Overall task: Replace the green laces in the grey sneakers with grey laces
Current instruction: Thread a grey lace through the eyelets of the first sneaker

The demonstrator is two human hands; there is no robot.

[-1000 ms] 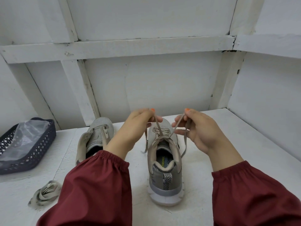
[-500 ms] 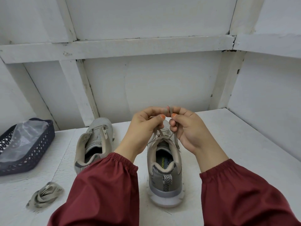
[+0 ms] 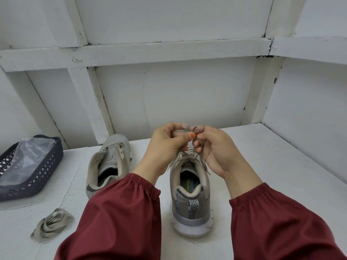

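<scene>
Fingers (image 3: pixel 189 136) of both hands pinched the grey lace (image 3: pixel 199 145) above the right-hand sneaker (image 3: pixel 189 194); a slack pinch could let the half-formed bow slip undone.

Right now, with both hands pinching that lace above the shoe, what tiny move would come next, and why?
Probably pulling the two ends apart to snug the knot. The left hand and right hand meet over the grey lace, crossed above the right-hand grey sneaker, and the strands below hang slack.
</scene>
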